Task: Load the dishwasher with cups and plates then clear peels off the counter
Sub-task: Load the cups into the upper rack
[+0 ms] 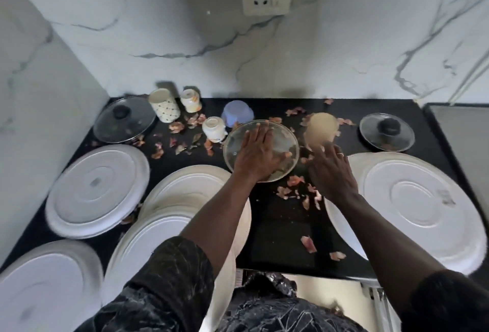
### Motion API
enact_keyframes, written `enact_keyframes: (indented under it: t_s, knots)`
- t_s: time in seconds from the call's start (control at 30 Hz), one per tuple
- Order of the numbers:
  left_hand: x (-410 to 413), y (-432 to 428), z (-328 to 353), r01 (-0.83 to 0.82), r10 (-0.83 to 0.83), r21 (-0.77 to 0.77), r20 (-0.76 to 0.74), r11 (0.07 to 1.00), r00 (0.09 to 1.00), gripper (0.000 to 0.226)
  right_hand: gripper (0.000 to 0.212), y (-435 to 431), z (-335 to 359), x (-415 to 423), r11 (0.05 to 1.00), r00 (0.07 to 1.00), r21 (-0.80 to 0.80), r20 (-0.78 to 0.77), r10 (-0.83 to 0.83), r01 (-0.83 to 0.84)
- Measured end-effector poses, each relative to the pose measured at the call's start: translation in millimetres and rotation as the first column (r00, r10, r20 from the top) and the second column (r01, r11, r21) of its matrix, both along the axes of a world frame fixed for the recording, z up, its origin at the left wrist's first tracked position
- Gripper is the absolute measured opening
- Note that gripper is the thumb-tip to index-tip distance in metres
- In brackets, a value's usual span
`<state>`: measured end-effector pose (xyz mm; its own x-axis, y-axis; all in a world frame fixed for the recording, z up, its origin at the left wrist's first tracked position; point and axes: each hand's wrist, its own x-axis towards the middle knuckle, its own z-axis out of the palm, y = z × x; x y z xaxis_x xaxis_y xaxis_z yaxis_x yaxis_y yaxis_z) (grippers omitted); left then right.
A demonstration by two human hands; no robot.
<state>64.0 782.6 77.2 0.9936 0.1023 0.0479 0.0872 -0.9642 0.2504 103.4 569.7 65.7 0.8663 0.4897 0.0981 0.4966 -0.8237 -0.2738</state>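
Risk first: my left hand (258, 154) lies flat, fingers straight, on the clear round glass dish (288, 144) at counter centre. Nothing is curled under its rim, so a lift from here could let it slip. A push could skate it across the black stone counter (277, 226) into the small white cup (214, 130) lying on its side just at the dish's 10 o'clock.

My right hand (332, 175) reaches with loose, spread fingers for the tan cup (320, 128) at the dish's 2 o'clock. Fingertips touch its near side, with no grip round it that I can see. A poke instead of a grasp could knock it over.

Dry pink-brown peels (295, 181) lie between my hands and across the back from 9 to 2 o'clock. A dragged dish or sleeve could sweep them off the front edge.

The dish is shallow, see-through and smeared. The tan cup is plain and blurred, so I can't tell how it stands.

Outward:
- large white plate (412, 204) at 3 o'clock, beside my right wrist
- stacked white plates (185, 194) under my left forearm at 7
- two more white plates (98, 188) at 8
- cream patterned tumbler (164, 105), orange-print cup (190, 100) and lilac plastic bowl (236, 113) in the back row at 11
- glass pot lids (124, 120) with black knobs at 10 and 2

I can't make out the dishwasher; loading looks barely begun.
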Motion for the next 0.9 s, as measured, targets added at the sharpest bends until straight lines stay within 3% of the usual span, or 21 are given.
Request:
enact_keyframes:
  t_s: [0.4, 0.63, 0.9]
  knots:
    - [-42, 120, -3, -0.335, 0.335, -0.013, 0.029, 0.942, 0.942, 0.087, 0.045, 121, 13, 24, 0.976, 0.975, -0.037, -0.07, 0.213, -0.216]
    - [-65, 170, -9, -0.423, 0.423, 0.005, -0.023, 0.906, 0.906, 0.074, 0.043, 183, 17, 44, 0.948, 0.94, 0.019, -0.124, 0.318, -0.319]
    - [-62, 210, -4, -0.516, 0.516, 0.0, -0.046, 0.856, 0.855, 0.075, 0.045, 254, 23, 78, 0.919, 0.913, -0.011, -0.121, 0.389, -0.393]
